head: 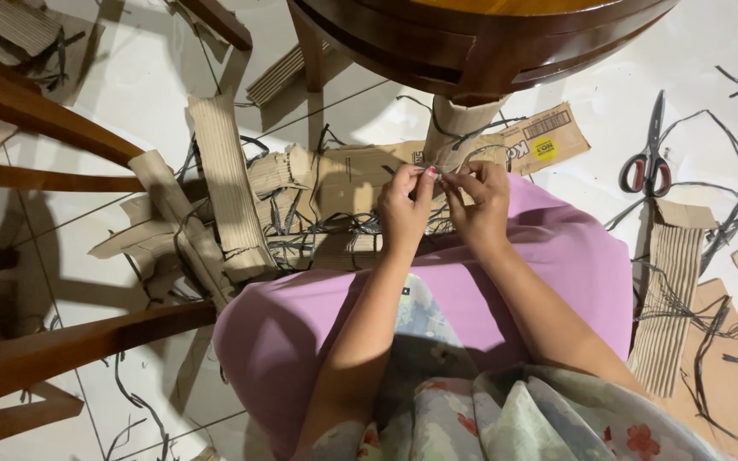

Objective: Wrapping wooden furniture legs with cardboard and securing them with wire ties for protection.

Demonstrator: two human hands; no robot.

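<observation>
My left hand (405, 207) and my right hand (482, 201) meet above my lap, fingertips pinched together on a thin grey strip (442, 176). The strip runs up toward a rolled tube of corrugated cardboard (457, 126) that stands tilted just beyond my hands, under the table's rim. Both hands hold the strip close to the tube's lower end. My knees are covered by pink cloth (557, 256).
A dark wooden table (480, 34) overhangs at the top. A wooden chair (36, 171) stands at left. Cardboard pieces (228, 183) and dark strips litter the white tiled floor. Scissors (649, 158) lie at right, beside a ribbed cardboard sheet (672, 299).
</observation>
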